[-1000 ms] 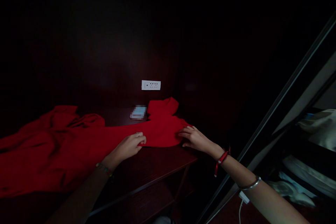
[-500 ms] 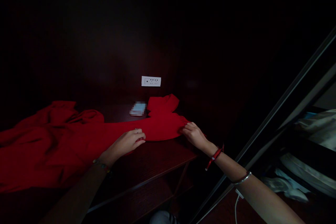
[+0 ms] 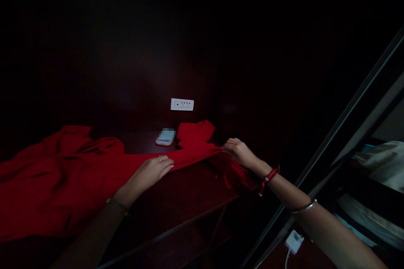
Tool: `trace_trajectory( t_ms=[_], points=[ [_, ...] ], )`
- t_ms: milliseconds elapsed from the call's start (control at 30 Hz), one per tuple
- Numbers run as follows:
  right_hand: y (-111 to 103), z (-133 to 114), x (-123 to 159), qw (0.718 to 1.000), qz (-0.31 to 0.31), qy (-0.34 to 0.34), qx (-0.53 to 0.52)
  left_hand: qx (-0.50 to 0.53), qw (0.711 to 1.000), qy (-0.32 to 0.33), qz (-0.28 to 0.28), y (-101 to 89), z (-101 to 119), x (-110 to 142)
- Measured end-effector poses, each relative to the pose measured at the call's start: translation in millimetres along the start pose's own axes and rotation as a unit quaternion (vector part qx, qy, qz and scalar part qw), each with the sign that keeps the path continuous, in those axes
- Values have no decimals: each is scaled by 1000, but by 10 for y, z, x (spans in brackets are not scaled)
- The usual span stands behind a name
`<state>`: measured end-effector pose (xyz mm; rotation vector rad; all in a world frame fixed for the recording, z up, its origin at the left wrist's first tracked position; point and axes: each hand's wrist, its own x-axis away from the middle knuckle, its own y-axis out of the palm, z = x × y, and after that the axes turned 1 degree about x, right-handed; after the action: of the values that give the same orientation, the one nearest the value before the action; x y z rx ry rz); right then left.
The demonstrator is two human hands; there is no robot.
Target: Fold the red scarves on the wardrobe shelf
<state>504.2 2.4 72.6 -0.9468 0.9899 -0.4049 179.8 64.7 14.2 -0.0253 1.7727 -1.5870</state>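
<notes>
Red fringed fabric cloth (image 3: 91, 176) is lying along the dark reddish-brown wooden shelf (image 3: 176, 199), stretching from its left side towards its right front corner; my right hand (image 3: 240, 153) is pinching the gathered end narrowly, apparently tensioning the span; my left hand (image 3: 151, 173) is resting at the cloth's front border, probably steadying it, though I cannot tell whether its fingers are gripping; the flat, pixelated light-blue object (image 3: 166, 136) is lying behind.

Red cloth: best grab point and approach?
Probably pinch the red cloth where it bunches narrow above the fringe, from the right, as the right hand does. That end tapers to a fingertip-sized gather; the left part spreads wide in loose folds, likely harder to hold cleanly.
</notes>
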Motion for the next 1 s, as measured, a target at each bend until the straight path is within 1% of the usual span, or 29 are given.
trace_trajectory(
  t_ms=[67, 133, 200, 267, 333, 367, 433, 533, 633, 700, 800, 1000],
  points=[
    [-112, 31, -162, 1000, 14, 13, -6, 19, 999, -24, 21, -130, -35, -105],
    [-247, 49, -364, 999, 31, 31, -20, 43, 998, -36, 40, -343, -69, -231],
    [-392, 60, -570, 997, 36, 57, -47, 64, 996, -25, 54, -604, -81, -336],
    [-522, 74, -737, 993, 26, 87, -81, 73, 996, -3, 58, -847, -56, -387],
    [-615, 92, -846, 987, 14, 109, -114, 78, 995, 8, 59, -1011, 7, -377],
    [-646, 100, -876, 985, 9, 114, -132, 83, 995, 5, 59, -1054, 49, -354],
    [-676, 108, -897, 979, 1, 117, -165, 96, 993, -16, 60, -1062, 139, -288],
    [-673, 106, -856, 973, -21, 124, -192, 114, 990, -59, 58, -942, 237, -193],
    [-644, 121, -771, 971, -43, 132, -197, 130, 986, -96, 47, -792, 251, -152],
    [-614, 152, -705, 970, -51, 134, -197, 147, 981, -118, 42, -741, 234, -151],
    [-559, 205, -606, 971, -48, 130, -193, 156, 978, -133, 31, -760, 219, -158],
    [-470, 209, -490, 978, -38, 115, -172, 140, 982, -123, -33, -869, 232, -162]
  ],
)
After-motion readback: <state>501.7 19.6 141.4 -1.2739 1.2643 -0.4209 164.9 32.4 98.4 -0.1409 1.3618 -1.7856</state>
